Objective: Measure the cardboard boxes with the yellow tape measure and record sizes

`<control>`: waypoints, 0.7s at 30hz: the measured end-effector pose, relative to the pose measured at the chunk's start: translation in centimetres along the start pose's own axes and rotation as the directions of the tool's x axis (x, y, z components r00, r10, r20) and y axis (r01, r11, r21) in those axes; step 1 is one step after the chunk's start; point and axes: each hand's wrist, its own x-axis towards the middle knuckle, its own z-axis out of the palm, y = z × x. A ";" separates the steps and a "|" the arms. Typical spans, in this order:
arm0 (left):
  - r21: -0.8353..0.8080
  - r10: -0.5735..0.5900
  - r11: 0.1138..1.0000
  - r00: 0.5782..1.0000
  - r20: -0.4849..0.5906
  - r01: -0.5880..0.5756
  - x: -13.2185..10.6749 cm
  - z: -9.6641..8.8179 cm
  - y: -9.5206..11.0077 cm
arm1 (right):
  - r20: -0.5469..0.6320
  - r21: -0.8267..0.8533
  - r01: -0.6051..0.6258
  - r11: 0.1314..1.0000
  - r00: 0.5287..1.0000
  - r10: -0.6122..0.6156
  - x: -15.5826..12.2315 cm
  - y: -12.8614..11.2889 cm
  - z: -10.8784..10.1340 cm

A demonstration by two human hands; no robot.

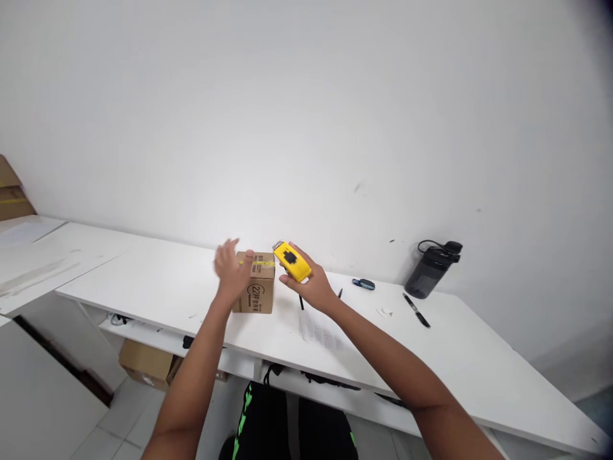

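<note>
Now, right hand (317,289): holding yellow tool (297,266), probably light, stiff; grip its sides.
Left hand (232,273): spread wide.
Box (255,295): seems stiff; hold opposite walls.

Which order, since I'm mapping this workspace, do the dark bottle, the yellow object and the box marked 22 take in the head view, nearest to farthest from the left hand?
From the left hand:
1. Box marked 22, right beside it.
2. Yellow object, farther right, held in the right hand.
3. Dark bottle, far right, by the wall.
</note>
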 end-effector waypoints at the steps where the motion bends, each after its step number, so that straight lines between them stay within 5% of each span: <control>1: 0.111 -0.065 0.991 0.996 -0.062 0.072 0.8 -0.6 -1.4 | 0.009 0.039 -0.053 0.998 0.999 0.052 0.5 0.0 0.3; 2: 0.147 -0.174 0.973 0.984 -0.042 0.179 1.5 -1.1 -2.9 | 0.021 0.070 -0.107 0.992 0.994 0.105 1.1 0.2 0.5; 5: 0.000 -0.413 0.903 0.868 0.277 0.429 2.5 -1.8 -6.1 | 0.044 0.114 -0.254 0.961 0.967 0.250 3.5 1.3 1.5; 8: -0.054 -0.376 0.889 0.792 0.481 0.455 2.6 -2.4 -6.8 | 0.102 0.062 -0.298 0.953 0.951 0.291 5.9 2.3 3.1; 13: -0.016 -0.293 0.917 0.701 0.650 0.398 2.2 -3.0 -5.8 | 0.248 -0.253 -0.219 0.942 0.927 0.282 7.7 3.4 6.1; 21: -0.433 -0.175 0.815 0.876 0.450 0.385 -0.3 0.3 -7.4 | 0.307 -0.574 -0.118 0.811 0.886 0.347 8.5 3.9 7.1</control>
